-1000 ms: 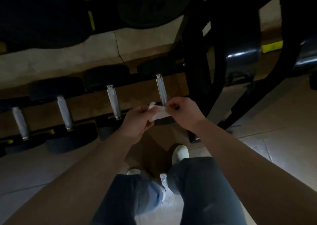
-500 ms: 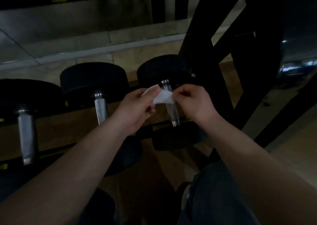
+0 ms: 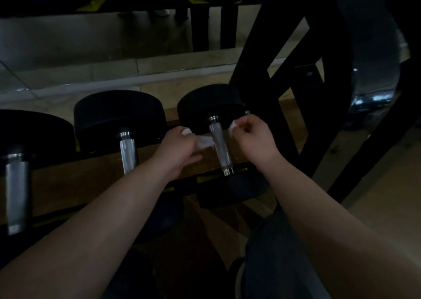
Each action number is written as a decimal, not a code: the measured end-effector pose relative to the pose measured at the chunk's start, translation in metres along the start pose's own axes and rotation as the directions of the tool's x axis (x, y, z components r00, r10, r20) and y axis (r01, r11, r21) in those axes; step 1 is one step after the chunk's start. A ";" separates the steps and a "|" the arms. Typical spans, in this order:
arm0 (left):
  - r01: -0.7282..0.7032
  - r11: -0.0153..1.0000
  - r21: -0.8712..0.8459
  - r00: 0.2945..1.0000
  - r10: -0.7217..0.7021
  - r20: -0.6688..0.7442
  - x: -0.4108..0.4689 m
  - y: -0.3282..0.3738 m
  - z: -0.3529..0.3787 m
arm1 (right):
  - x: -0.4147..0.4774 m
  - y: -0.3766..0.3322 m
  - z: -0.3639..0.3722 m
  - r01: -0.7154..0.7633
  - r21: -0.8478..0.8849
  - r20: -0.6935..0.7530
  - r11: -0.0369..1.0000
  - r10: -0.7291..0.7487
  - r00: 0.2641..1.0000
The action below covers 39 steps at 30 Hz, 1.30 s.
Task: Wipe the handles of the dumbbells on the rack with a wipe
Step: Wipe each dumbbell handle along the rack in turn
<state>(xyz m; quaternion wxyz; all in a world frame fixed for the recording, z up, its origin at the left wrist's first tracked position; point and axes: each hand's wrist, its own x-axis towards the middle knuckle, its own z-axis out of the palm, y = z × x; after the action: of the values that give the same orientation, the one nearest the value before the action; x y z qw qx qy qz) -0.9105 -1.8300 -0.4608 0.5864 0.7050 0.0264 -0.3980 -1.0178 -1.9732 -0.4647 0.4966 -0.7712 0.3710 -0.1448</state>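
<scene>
I have the wipe point(image 3: 205, 142) slung behind the handle point(image 3: 220, 147) of the rightmost dumbbell point(image 3: 209, 102) on the rack point(image 3: 259, 66), left hand point(image 3: 180, 146) pinching one end and right hand point(image 3: 252, 137) the other (both hands clenched on it), presumably to saw it round the bar.

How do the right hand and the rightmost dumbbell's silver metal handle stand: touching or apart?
Apart. Head view shows a gap between the right hand and the silver metal handle.
</scene>
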 end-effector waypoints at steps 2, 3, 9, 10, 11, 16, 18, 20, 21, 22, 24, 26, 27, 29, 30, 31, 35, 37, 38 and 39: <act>0.056 0.997 -0.047 0.997 -0.058 -0.055 0.002 0.007 0.007 | 0.004 -0.001 0.002 0.008 -0.104 0.061 0.995 -0.002 0.998; 0.088 0.994 -0.069 0.994 -0.093 -0.061 0.002 0.009 0.007 | 0.005 0.000 0.003 0.008 -0.166 0.103 0.986 0.010 0.995; 0.026 0.999 0.041 0.998 -0.023 -0.053 0.009 0.007 0.002 | 0.007 0.005 0.009 0.039 -0.271 0.184 0.962 0.012 0.983; 0.006 0.998 0.060 0.999 -0.003 -0.051 0.010 0.007 0.001 | 0.007 0.004 0.010 0.068 -0.268 0.193 0.961 -0.015 0.981; -0.005 0.997 0.074 0.999 0.008 -0.044 0.011 0.006 0.001 | 0.007 0.004 0.010 0.098 -0.266 0.197 0.959 -0.046 0.979; -0.148 0.967 0.207 0.978 0.174 -0.114 0.012 0.004 0.005 | 0.007 0.011 0.008 0.092 -0.205 0.224 0.974 -0.045 0.974; -0.186 0.969 0.164 0.974 0.204 -0.100 0.012 0.004 0.005 | 0.009 0.014 0.007 0.078 -0.213 0.219 0.974 -0.030 0.975; -0.226 0.949 0.219 0.965 0.248 -0.082 0.012 0.004 0.001 | 0.013 0.016 0.009 0.002 -0.183 0.173 0.983 0.030 0.984; -0.245 0.926 0.287 0.958 0.277 -0.075 0.014 0.003 -0.001 | 0.014 0.016 0.009 -0.054 -0.147 0.159 0.988 0.077 0.984; -0.259 0.901 0.347 0.951 0.301 -0.069 0.016 0.001 -0.002 | 0.016 0.016 0.009 -0.111 -0.107 0.163 0.988 0.127 0.978; -0.263 0.851 0.454 0.949 0.314 -0.037 0.021 -0.004 -0.004 | 0.015 0.013 0.007 -0.211 -0.057 0.218 0.976 0.219 0.951; -0.234 0.801 0.551 0.964 0.266 0.023 0.024 -0.008 -0.005 | 0.014 0.014 0.007 -0.230 -0.058 0.232 0.971 0.237 0.943; -0.219 0.795 0.566 0.971 0.235 0.045 0.025 -0.009 -0.005 | 0.015 0.015 0.008 -0.197 -0.070 0.198 0.978 0.207 0.958; -0.204 0.784 0.586 0.977 0.203 0.068 0.026 -0.009 -0.005 | 0.018 0.017 0.009 -0.086 -0.128 0.099 0.988 0.099 0.990; -0.199 0.758 0.621 0.977 0.199 0.071 0.026 -0.009 -0.005 | 0.021 0.017 0.010 -0.032 -0.159 0.066 0.987 0.043 0.997; -0.196 0.721 0.665 0.977 0.199 0.073 0.026 -0.009 -0.005 | 0.022 0.014 0.010 0.015 -0.194 0.049 0.981 -0.005 0.999; -0.167 0.642 0.748 0.982 0.175 0.069 0.028 -0.008 -0.004 | 0.015 0.007 0.007 0.238 -0.463 0.132 0.854 -0.199 0.971; -0.188 0.643 0.743 0.977 0.198 0.076 0.028 -0.009 -0.006 | 0.007 0.009 0.001 0.312 -0.499 0.227 0.808 -0.226 0.947; -0.207 0.634 0.745 0.972 0.221 0.083 0.028 -0.009 -0.006 | 0.004 0.011 -0.002 0.323 -0.487 0.264 0.811 -0.216 0.940; -0.228 0.612 0.757 0.966 0.243 0.094 0.027 -0.010 -0.007 | 0.003 0.013 -0.004 0.328 -0.479 0.291 0.814 -0.205 0.934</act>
<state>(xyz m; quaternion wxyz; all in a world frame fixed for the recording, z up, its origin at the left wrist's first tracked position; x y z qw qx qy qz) -0.8936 -1.8330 -0.4850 0.2819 0.8865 -0.2307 -0.2854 -1.0236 -1.9805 -0.4744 0.2829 -0.9322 0.2248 -0.0191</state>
